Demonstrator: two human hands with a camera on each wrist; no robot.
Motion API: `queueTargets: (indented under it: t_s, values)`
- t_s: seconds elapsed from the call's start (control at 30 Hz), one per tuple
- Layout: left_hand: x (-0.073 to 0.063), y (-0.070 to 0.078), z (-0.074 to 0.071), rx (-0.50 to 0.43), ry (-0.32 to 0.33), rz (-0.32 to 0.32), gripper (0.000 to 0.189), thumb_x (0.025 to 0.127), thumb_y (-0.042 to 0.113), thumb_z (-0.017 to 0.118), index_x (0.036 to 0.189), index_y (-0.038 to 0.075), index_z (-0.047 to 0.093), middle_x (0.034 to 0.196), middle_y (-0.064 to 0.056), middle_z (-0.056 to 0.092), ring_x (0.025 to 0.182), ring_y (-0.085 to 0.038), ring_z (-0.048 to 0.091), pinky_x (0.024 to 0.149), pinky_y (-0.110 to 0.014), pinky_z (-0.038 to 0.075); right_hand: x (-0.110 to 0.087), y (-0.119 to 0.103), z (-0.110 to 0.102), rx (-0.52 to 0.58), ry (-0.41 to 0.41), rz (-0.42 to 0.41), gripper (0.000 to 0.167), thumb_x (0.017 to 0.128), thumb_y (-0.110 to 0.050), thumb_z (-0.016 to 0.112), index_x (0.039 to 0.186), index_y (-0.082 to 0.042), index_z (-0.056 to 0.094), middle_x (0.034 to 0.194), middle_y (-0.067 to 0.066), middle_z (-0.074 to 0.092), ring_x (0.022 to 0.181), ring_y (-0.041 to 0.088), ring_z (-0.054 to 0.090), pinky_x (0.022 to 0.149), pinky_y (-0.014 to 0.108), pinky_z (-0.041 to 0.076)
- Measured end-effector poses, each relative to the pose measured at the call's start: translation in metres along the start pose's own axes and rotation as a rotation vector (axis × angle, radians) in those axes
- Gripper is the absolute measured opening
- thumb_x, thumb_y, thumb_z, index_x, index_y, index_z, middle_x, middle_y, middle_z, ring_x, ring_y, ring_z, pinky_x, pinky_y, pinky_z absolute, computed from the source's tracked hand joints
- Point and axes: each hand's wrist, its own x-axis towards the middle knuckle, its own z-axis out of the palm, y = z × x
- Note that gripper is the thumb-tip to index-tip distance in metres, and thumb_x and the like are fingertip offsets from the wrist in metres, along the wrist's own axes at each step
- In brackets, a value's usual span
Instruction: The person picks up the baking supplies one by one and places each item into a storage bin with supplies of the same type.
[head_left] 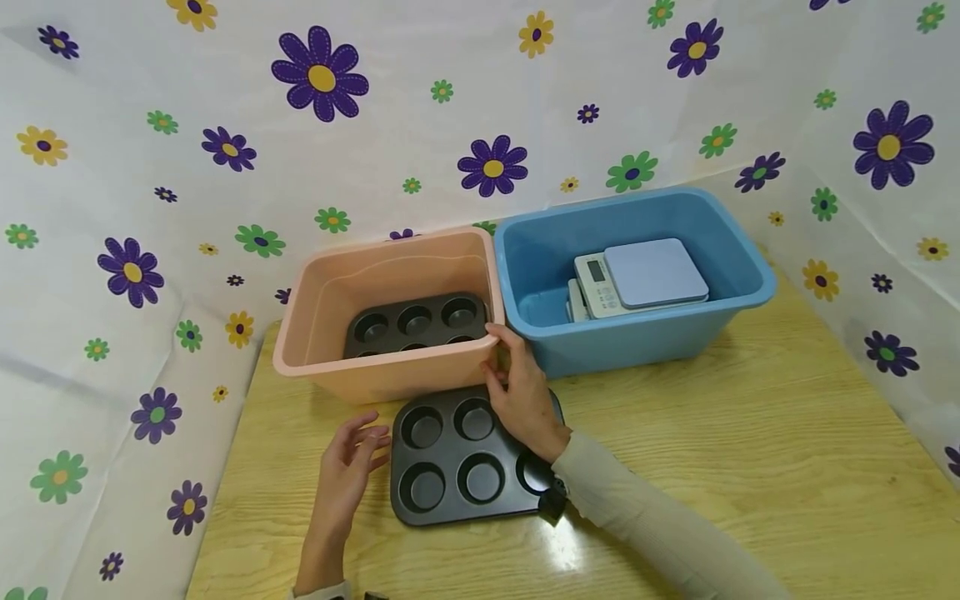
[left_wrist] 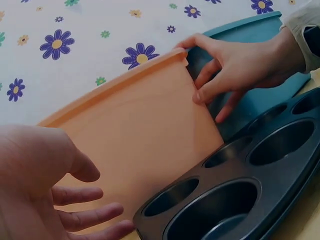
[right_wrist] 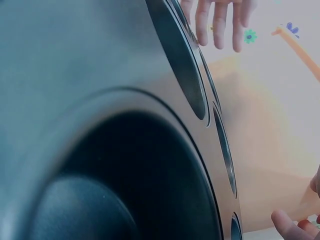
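My right hand (head_left: 522, 396) grips the front right corner of a peach plastic tub (head_left: 390, 377), its index finger over the rim and its thumb against the outer wall, as the left wrist view shows. A dark muffin pan (head_left: 450, 454) lies on the table in front of the tub, partly under my right hand and wrist. Beside the pan's left edge, my left hand (head_left: 347, 471) has its fingers spread and holds nothing. Inside the tub rests another dark muffin pan (head_left: 392, 323), its near part hidden by the front wall.
To the right of the peach tub stands a blue tub (head_left: 630, 343), close against it. It holds a white kitchen scale (head_left: 654, 273) with another pale item partly beneath. A flowered cloth (head_left: 420, 100) rises behind the wooden table (head_left: 750, 450) and along its sides.
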Motion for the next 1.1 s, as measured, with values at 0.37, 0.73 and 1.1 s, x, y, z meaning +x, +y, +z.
queueTargets:
  t_s: [0.37,0.73,1.1]
  values:
    - [-0.002,-0.016,0.012,-0.050,0.042,-0.083,0.034,0.115,0.013,0.055,0.146,0.001,0.061,0.138,-0.019,0.063,0.109,-0.008,0.067,0.090,-0.026,0.064,0.001,0.003,-0.001,-0.017,0.006,-0.037,0.069,0.099,0.003,0.075,0.157,-0.018,0.044,0.142,0.026,0.062,0.108,0.039,0.073,0.080,0.046,0.068]
    - [-0.005,-0.025,0.016,0.109,0.053,-0.032,0.031,0.112,0.014,0.060,0.141,0.006,0.069,0.148,-0.017,0.065,0.106,-0.009,0.066,0.086,-0.017,0.052,0.001,0.003,0.000,-0.048,0.017,-0.052,0.073,0.097,0.005,0.076,0.157,-0.017,0.042,0.143,0.026,0.063,0.110,0.037,0.072,0.079,0.045,0.068]
    - [-0.007,-0.023,0.014,0.113,-0.004,-0.041,0.035,0.113,0.017,0.060,0.146,0.009,0.068,0.150,-0.014,0.066,0.122,-0.005,0.062,0.098,-0.011,0.047,0.000,0.004,-0.001,-0.051,0.000,-0.053,0.074,0.096,0.007,0.076,0.158,-0.017,0.041,0.145,0.025,0.062,0.109,0.037,0.070,0.081,0.046,0.068]
